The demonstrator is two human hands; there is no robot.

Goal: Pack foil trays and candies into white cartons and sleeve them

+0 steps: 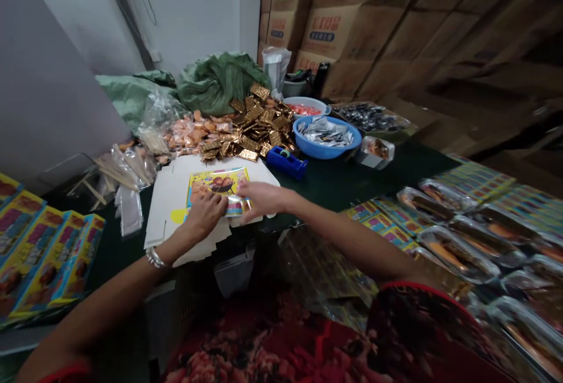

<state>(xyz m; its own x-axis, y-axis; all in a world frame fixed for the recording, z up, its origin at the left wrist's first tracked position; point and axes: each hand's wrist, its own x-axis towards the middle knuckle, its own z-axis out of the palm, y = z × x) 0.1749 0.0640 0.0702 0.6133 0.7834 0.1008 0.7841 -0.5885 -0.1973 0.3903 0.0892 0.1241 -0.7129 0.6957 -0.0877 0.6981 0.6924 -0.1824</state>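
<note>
A flat yellow-and-blue printed box (220, 182) with a grilled-food picture lies on a stack of white cardboard sheets (160, 213). My left hand (203, 214) rests on its lower left part, the fingers curled against the surface. At the box's right edge is my right hand (264, 198), slightly blurred, with thumb and fingers around that edge. A blue tape dispenser (287, 163) stands just beyond the right hand. Behind the sheets lies a heap of gold foil packets (259, 122), next to orange wrapped pieces (193, 131).
A blue basin (328, 151) holds silver sachets; a paler bowl (323, 104) holds red packets. Filled clear trays (457, 254) cover the right side. Printed packages (39, 242) stand at left, near wooden sticks (116, 175). Cartons (334, 25) are stacked behind.
</note>
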